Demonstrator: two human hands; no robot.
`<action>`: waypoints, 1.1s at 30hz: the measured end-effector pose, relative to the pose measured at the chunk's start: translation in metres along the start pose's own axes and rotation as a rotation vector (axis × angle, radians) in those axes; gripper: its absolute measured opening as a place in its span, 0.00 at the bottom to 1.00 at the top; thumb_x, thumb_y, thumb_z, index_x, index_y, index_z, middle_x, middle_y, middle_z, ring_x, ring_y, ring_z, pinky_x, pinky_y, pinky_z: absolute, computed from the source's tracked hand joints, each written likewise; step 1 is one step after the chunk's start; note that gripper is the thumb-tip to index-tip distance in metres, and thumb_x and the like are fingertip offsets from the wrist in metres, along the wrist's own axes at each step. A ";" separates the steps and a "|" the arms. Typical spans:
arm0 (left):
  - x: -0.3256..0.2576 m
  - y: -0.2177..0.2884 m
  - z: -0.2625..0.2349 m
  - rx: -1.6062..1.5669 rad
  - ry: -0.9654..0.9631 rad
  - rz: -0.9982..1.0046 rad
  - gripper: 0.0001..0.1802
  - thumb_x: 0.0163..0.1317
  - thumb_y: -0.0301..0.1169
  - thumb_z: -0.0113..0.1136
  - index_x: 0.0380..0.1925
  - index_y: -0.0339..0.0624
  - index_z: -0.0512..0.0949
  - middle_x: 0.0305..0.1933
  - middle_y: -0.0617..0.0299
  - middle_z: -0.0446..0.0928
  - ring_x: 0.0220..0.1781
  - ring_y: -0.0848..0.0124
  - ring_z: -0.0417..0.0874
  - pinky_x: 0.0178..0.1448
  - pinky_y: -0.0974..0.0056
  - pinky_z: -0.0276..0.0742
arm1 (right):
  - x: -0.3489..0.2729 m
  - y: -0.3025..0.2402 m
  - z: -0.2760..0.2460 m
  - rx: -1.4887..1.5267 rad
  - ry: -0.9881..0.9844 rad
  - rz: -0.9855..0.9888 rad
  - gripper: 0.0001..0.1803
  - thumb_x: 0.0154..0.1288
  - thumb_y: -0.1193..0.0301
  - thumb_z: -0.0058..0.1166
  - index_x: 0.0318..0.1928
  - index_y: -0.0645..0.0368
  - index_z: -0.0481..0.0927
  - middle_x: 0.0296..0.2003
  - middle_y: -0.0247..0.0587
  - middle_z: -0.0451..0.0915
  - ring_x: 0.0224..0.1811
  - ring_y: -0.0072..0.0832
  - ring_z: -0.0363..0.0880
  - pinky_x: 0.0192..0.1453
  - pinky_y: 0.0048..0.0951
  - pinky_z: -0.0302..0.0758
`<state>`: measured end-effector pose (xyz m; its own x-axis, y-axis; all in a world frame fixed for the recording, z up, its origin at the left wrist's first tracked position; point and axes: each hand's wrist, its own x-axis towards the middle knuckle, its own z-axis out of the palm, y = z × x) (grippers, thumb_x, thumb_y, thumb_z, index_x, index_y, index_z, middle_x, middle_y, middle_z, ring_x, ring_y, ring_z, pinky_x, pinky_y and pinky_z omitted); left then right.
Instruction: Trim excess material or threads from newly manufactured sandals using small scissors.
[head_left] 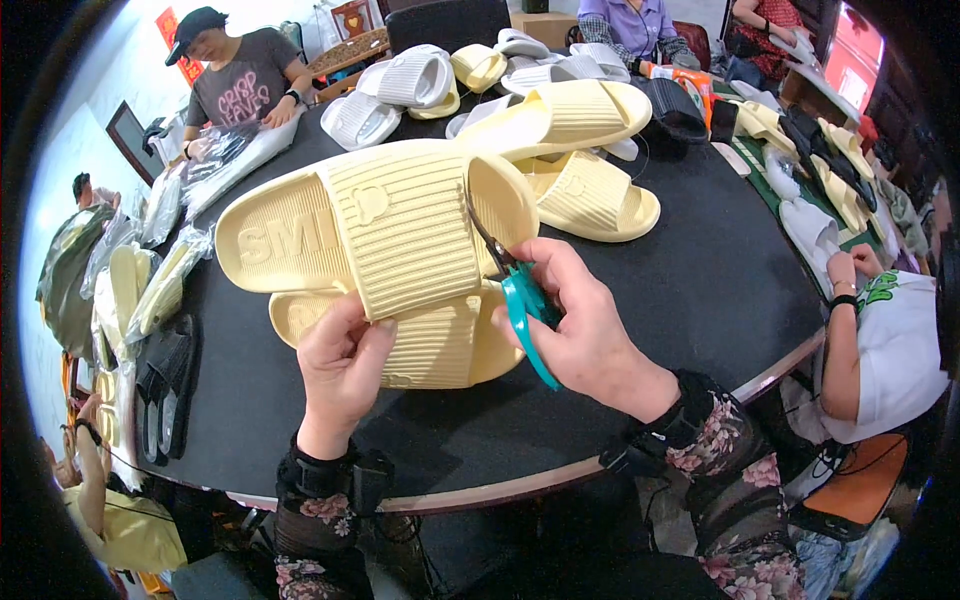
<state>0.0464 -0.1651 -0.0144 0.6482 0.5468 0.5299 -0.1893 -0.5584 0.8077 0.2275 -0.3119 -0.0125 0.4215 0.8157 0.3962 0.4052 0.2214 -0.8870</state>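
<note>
My left hand (345,365) pinches the strap edge of a pale yellow slide sandal (410,235), which has a ribbed strap with a small raised bear shape. Below it, partly covered, lies a second yellow slide sandal (430,350). In my right hand (590,320) is a pair of scissors (530,310) with teal handles; my fingers are wrapped round them. The dark blades reach to the strap's right edge, over the opening of the upper sandal. Whether they touch the strap I cannot tell.
Beyond my hands lie two more yellow sandals (585,195), then a heap of grey and yellow ones (410,80) on the black table (680,310). Black slides (165,385) and bagged sandals (175,275) lie at left. Co-workers sit around; one person's hand (845,270) is at right.
</note>
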 end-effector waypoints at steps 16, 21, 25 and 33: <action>0.000 0.001 0.000 -0.005 -0.014 0.023 0.14 0.62 0.18 0.53 0.48 0.30 0.74 0.40 0.63 0.78 0.40 0.80 0.77 0.46 0.75 0.73 | 0.000 -0.002 0.000 0.026 0.027 -0.021 0.22 0.61 0.70 0.58 0.51 0.65 0.65 0.31 0.48 0.76 0.32 0.30 0.77 0.37 0.30 0.73; -0.001 0.000 -0.003 0.006 -0.022 0.020 0.13 0.62 0.18 0.53 0.48 0.30 0.74 0.40 0.63 0.77 0.41 0.80 0.77 0.46 0.75 0.72 | 0.000 -0.003 0.002 0.075 0.033 0.013 0.21 0.60 0.71 0.58 0.50 0.66 0.65 0.30 0.44 0.75 0.32 0.26 0.75 0.37 0.29 0.73; 0.000 0.001 0.000 0.025 -0.006 0.029 0.13 0.62 0.18 0.53 0.47 0.30 0.74 0.40 0.63 0.77 0.39 0.81 0.76 0.45 0.75 0.72 | 0.000 0.001 0.003 0.121 0.028 0.010 0.21 0.60 0.71 0.58 0.50 0.66 0.65 0.30 0.42 0.75 0.32 0.23 0.74 0.38 0.27 0.73; 0.000 0.000 -0.003 0.055 -0.010 0.038 0.12 0.61 0.18 0.53 0.45 0.31 0.75 0.37 0.65 0.77 0.37 0.81 0.76 0.42 0.76 0.71 | 0.001 -0.002 0.003 0.140 0.006 0.027 0.22 0.61 0.71 0.57 0.50 0.66 0.65 0.29 0.41 0.74 0.32 0.21 0.73 0.36 0.26 0.72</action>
<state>0.0440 -0.1632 -0.0141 0.6487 0.5188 0.5569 -0.1732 -0.6119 0.7718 0.2250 -0.3101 -0.0112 0.4361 0.8191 0.3727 0.2765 0.2721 -0.9217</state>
